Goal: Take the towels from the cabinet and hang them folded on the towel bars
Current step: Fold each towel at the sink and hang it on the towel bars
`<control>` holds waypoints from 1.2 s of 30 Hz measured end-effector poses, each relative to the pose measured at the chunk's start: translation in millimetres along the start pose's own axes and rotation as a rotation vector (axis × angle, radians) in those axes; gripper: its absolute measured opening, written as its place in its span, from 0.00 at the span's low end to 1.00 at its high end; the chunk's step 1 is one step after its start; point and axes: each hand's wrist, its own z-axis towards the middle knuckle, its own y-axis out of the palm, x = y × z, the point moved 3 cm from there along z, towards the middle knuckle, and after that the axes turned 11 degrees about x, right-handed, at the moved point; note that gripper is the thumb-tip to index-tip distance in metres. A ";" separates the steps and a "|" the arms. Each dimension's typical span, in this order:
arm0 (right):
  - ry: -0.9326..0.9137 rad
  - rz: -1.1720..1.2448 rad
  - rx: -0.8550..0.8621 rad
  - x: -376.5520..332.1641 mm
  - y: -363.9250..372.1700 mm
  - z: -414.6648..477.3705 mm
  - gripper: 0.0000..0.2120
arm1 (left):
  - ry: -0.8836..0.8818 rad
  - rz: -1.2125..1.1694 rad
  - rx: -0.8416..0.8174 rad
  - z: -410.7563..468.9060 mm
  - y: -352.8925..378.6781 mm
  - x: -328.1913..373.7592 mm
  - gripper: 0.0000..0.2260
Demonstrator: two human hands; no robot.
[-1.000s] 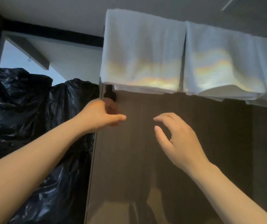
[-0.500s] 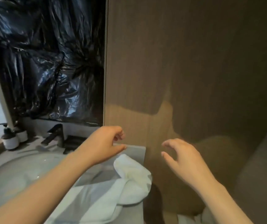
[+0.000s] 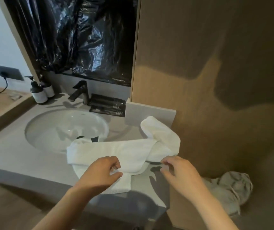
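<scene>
A white towel lies in a loose long fold on the grey counter, right of the sink, with one end humped up against the wooden wall. My left hand is over the towel's near edge, and its thumb and curled fingers pinch a bit of the cloth. My right hand hovers at the towel's right edge with loosely curled fingers and nothing between them. A second, crumpled towel lies lower down at the right. No towel bar or cabinet shows.
A round white sink with a dark faucet takes up the counter's left. Behind it stand two pump bottles and a black tray of tubes. Black plastic covers the mirror. A wooden wall panel bounds the right.
The view swung down from two towels hung on a high bar to the counter. Both hands came down with it onto the towel lying there, and the left one took hold.
</scene>
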 end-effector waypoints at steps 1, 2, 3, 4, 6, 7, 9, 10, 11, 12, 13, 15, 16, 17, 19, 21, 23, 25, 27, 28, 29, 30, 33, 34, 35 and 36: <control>0.002 0.014 -0.014 -7.0 9.8 -0.3 0.09 | -0.027 -0.006 -0.006 -3.9 -1.7 -13.0 0.07; 0.008 0.027 -0.028 -14.5 19.7 -0.5 0.07 | -0.046 -0.010 -0.012 -7.4 -3.8 -26.0 0.08; 0.016 0.039 -0.044 -22.2 29.2 -0.5 0.06 | -0.050 -0.009 -0.017 -11.2 -6.4 -39.0 0.08; 0.026 0.054 -0.059 -30.6 38.9 -0.3 0.05 | -0.045 -0.007 -0.024 -14.7 -9.4 -51.9 0.08; 0.043 0.086 -0.082 -47.8 56.9 1.1 0.06 | -0.057 0.001 -0.051 -20.3 -16.7 -78.0 0.06; 0.054 0.101 -0.090 -56.2 65.5 1.7 0.06 | -0.077 0.005 -0.074 -22.6 -21.0 -91.3 0.05; 0.097 0.125 -0.104 -71.1 84.0 1.4 0.05 | -0.105 0.002 -0.110 -24.8 -28.8 -116.7 0.05; 0.130 0.139 -0.111 -77.2 93.3 0.6 0.05 | -0.111 -0.005 -0.125 -24.8 -32.4 -128.4 0.05; 0.165 0.154 -0.114 -82.6 102.0 -1.0 0.06 | -0.120 -0.014 -0.139 -24.2 -36.0 -139.2 0.06; 0.203 0.167 -0.114 -87.7 110.6 -2.9 0.07 | -0.128 -0.022 -0.152 -23.6 -39.3 -149.8 0.06; 0.236 0.175 -0.113 -92.9 118.2 -4.7 0.06 | -0.132 -0.027 -0.164 -22.8 -42.1 -160.2 0.06; 0.297 0.181 -0.118 -103.7 132.9 -7.0 0.05 | -0.123 -0.024 -0.183 -19.0 -48.3 -179.2 0.07; 0.331 0.183 -0.112 -106.5 138.0 -8.4 0.05 | -0.106 -0.023 -0.193 -14.8 -50.4 -185.7 0.07; 0.361 0.183 -0.100 -107.6 141.5 -10.7 0.04 | -0.086 -0.019 -0.205 -10.1 -51.4 -190.3 0.07; 0.418 0.183 -0.080 -108.3 147.1 -16.3 0.06 | -0.047 -0.014 -0.222 -1.6 -52.7 -195.1 0.06; 0.477 0.194 -0.063 -107.6 149.4 -24.3 0.06 | -0.008 -0.020 -0.236 3.2 -51.0 -193.7 0.06; 0.523 0.205 -0.041 -103.4 148.3 -34.3 0.02 | 0.033 -0.035 -0.258 4.4 -45.3 -187.5 0.05; 0.569 0.211 -0.028 -96.0 147.4 -43.8 0.04 | 0.063 -0.060 -0.279 2.8 -37.8 -180.4 0.05; 0.607 0.203 -0.031 -87.9 147.3 -51.3 0.05 | 0.080 -0.080 -0.283 -0.1 -29.9 -173.7 0.05; 0.617 0.191 -0.032 -84.0 147.3 -54.2 0.06 | 0.084 -0.081 -0.285 -1.9 -25.2 -170.2 0.05; 0.623 0.185 -0.027 -80.5 147.4 -55.7 0.07 | 0.086 -0.082 -0.288 -3.7 -20.6 -166.9 0.04; 0.625 0.180 -0.022 -77.1 147.4 -56.2 0.08 | 0.087 -0.087 -0.290 -5.3 -15.8 -163.1 0.04; 0.639 0.187 -0.014 -68.3 147.7 -55.4 0.10 | 0.105 -0.097 -0.293 -6.7 -1.6 -148.1 0.06; 0.644 0.189 -0.010 -64.8 147.1 -55.0 0.10 | 0.121 -0.095 -0.293 -5.6 3.5 -141.0 0.08; 0.649 0.192 -0.006 -61.3 145.7 -54.5 0.10 | 0.141 -0.091 -0.295 -3.6 8.8 -132.6 0.09; 0.655 0.196 -0.004 -57.5 143.9 -54.7 0.10 | 0.165 -0.084 -0.299 -1.2 14.7 -123.2 0.11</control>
